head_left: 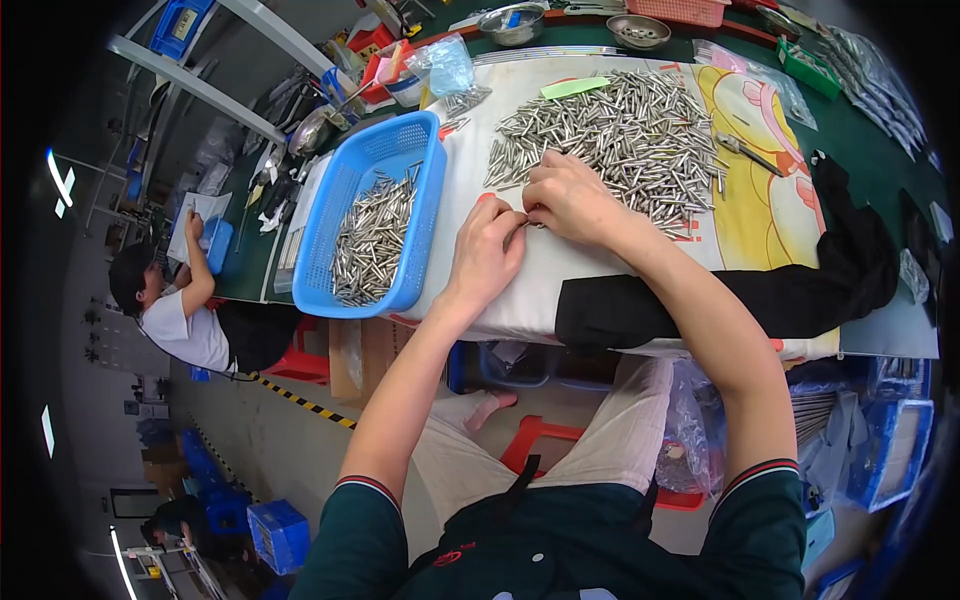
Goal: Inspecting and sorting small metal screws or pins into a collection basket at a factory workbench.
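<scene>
My left hand (pixel 485 248) and my right hand (pixel 575 200) meet at the near edge of the pile, over the white cloth. The fingers of both are closed and pinch a small metal pin (pixel 534 224) between them; most of it is hidden by the fingertips. Right behind my hands spreads a large heap of slim silvery metal pins (pixel 630 130). To the left of my left hand stands a blue perforated plastic basket (pixel 432 200), with many similar pins (pixel 375 240) lying loose in it.
A black cloth (pixel 640 308) lies along the near table edge, under my right forearm. A tool with a dark handle (pixel 755 155) rests on the yellow print. Metal bowls (pixel 640 32) stand at the back. Another person (pixel 190 310) works at the far left.
</scene>
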The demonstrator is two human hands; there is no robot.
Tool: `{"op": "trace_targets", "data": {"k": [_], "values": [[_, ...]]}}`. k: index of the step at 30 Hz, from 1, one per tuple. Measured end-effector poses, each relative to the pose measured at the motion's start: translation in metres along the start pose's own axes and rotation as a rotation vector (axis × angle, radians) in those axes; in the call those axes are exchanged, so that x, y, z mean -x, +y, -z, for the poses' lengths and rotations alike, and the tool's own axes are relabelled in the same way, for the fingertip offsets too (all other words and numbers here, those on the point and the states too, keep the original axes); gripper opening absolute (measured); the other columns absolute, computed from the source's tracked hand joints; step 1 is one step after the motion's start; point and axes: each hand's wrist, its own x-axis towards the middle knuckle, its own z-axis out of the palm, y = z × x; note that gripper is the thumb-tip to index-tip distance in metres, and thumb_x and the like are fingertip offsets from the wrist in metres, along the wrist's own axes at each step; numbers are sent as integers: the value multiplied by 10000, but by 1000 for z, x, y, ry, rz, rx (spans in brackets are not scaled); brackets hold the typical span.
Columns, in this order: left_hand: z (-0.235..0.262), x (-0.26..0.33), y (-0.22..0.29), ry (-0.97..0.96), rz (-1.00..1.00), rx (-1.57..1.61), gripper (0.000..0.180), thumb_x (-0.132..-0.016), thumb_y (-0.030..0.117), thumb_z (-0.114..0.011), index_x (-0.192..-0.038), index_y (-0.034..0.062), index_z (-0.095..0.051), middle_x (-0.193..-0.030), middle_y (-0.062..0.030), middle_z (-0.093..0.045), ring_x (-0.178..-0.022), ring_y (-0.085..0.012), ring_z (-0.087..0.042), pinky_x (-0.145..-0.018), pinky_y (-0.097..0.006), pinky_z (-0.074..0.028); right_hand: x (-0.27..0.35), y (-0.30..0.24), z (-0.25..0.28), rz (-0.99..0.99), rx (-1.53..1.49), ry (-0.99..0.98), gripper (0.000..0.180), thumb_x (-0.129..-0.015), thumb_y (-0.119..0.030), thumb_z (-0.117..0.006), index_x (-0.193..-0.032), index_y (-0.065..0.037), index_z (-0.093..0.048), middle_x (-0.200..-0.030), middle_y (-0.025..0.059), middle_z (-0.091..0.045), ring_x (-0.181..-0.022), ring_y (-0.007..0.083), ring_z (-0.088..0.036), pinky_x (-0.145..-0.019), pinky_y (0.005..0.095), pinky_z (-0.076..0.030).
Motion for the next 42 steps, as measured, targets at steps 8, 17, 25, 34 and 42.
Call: {"op": "trace_targets", "data": {"k": [8, 17, 25, 34, 42], "values": [[0, -8, -15, 124, -5, -149, 187, -701, -51, -570, -881, -21, -612, -883, -144, -533, -860, -307, -518, -751, -390, -442, -1, -4, 9, 38, 97, -40, 58, -649, -113, -637, -694, -79, -650, -761, 31, -580, -865, 215, -498, -738, 331, -412], [-8, -20, -17, -15, 40, -260, 92, -730, -12, -557, -820, -13, -575, -835, -149, -515, -827, -315, -518, -730, -404, -443, 1, 3, 7, -7, 8, 28, 85, -631, -99, -593, -696, -54, -624, -715, 63, -585, -813, 250, -510, -729, 355, -445], [-9, -12, -15, -68, 28, -393, 37, -752, -32, -511, -785, -14, -508, -842, -194, -499, -808, -340, -507, -715, -417, -441, -1, 12, 31, -183, -12, 13, 101, -645, -77, -583, -726, -22, -611, -755, 93, -600, -829, 263, -538, -738, 363, -458], [-11, -24, 18, -49, -13, -129, 40, -758, -9, -543, -787, -27, -565, -821, -177, -503, -810, -333, -516, -716, -420, -430, 2, 10, 55, -375, 83, -251, 50, -624, -71, -610, -670, -54, -608, -728, 98, -599, -870, 264, -547, -724, 362, -465], [-23, -23, 6, -51, -156, -293, 64, -720, 24, -602, -782, 12, -592, -743, -112, -537, -718, -286, -552, -648, -385, -457, 2, 1, 43, -192, 165, -342, 94, -583, -39, -629, -667, -78, -613, -730, 60, -619, -882, 247, -548, -723, 350, -465]]}}
